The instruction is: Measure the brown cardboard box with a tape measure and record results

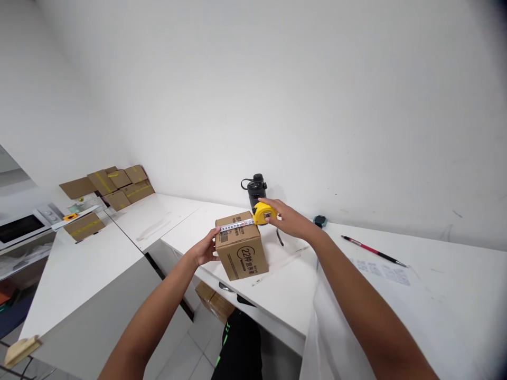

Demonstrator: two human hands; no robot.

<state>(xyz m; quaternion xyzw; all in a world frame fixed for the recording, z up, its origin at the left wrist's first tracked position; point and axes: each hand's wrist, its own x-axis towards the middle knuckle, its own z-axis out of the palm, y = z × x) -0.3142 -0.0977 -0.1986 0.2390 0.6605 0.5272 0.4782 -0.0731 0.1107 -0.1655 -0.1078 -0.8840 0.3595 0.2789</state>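
A small brown cardboard box (242,258) with dark printing stands near the front edge of the white table. Across its top lies the pale blade (236,225) of a yellow tape measure (264,213), pulled out from left to right. My left hand (204,250) is at the box's left edge, thumb at the blade's end and fingers against the side. Wrapped around the yellow case, my right hand (285,217) holds it at the box's upper right edge. Behind the case stands a black bottle (257,190), partly hidden.
A red and black pen (372,250) lies on the table (293,295) at right, near printed paper (382,272). A small dark teal object (320,221) sits by the wall. Flattened cardboard pieces (137,192) and a microwave (24,228) are at left. Another carton (214,302) is below.
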